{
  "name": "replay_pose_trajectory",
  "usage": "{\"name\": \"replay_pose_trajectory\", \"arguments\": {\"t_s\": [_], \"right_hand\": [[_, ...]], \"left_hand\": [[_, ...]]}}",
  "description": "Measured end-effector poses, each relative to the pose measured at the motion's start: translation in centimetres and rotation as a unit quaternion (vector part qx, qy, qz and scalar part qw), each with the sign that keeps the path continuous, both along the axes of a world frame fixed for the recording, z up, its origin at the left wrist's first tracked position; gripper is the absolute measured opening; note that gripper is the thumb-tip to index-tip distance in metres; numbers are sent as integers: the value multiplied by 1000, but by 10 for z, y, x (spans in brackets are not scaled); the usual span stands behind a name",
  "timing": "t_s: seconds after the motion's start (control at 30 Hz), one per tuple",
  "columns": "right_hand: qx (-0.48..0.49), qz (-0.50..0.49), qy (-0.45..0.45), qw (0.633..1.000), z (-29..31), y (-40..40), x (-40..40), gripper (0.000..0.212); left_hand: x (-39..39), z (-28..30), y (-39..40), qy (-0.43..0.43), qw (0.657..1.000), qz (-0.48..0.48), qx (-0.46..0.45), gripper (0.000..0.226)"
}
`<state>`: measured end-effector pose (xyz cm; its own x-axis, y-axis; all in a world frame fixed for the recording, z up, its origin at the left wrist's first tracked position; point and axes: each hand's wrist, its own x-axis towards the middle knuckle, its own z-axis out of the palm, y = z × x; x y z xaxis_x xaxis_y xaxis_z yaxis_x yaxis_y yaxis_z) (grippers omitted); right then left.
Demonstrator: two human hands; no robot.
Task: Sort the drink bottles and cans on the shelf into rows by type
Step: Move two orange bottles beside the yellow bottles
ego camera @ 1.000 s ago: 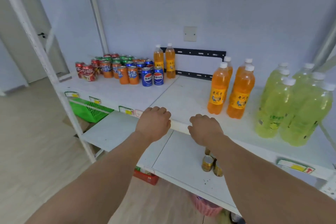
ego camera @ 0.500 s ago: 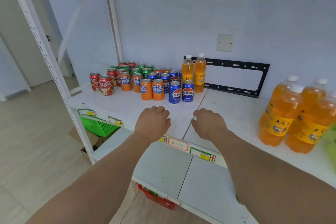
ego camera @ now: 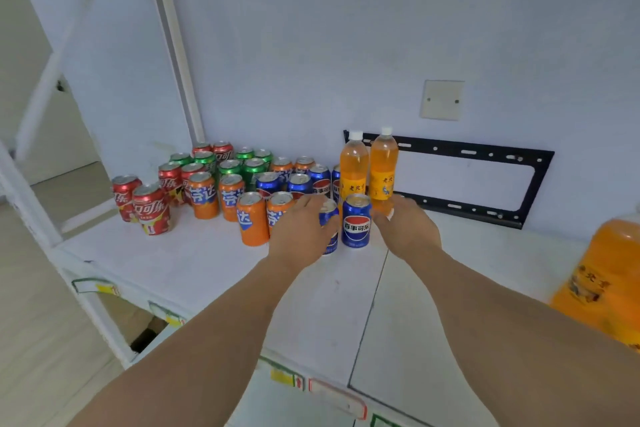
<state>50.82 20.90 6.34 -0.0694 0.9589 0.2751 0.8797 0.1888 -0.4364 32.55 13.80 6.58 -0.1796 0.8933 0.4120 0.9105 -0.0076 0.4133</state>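
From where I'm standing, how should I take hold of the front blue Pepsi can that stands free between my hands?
Wrap the right hand around the blue Pepsi can at mid-body, coming from its right front. It stands upright, that side is open, and the left hand and another can crowd its left.

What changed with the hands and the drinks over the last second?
Both hands left the shelf's front edge and reached forward: the left hand now covers the front-left blue Pepsi can, the right hand sits beside the front-right Pepsi can. Whether either grips is unclear. The cans and the two orange bottles stayed put.
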Motion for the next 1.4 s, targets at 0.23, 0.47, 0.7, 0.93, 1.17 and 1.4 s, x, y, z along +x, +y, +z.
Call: {"name": "replay_pose_trajectory", "arguments": {"t_s": [0.23,0.47,0.7,0.93,1.17,1.4], "right_hand": [[-96,-50,268,957,17,95,2,78],[-144,23,380,914,11,156,-5,84],[-202,80,424,879,-5,185,-13,78],[-145,-21,444,884,-13,182,-8,78],[-53,-174,486,855,5,152,40,81],[-18,-195,481,855,34,103,100,79]], "left_hand": [[4,22,96,-258,961,-56,-82,60],[-2,21,169,-309,935,-120,-125,53],[-18,9,208,-324,911,-168,-193,68],[-17,5,227,-405,871,-184,-209,41],[39,43,220,-469,841,-232,-139,43],[101,63,167,-527,808,-247,-89,61]]}}
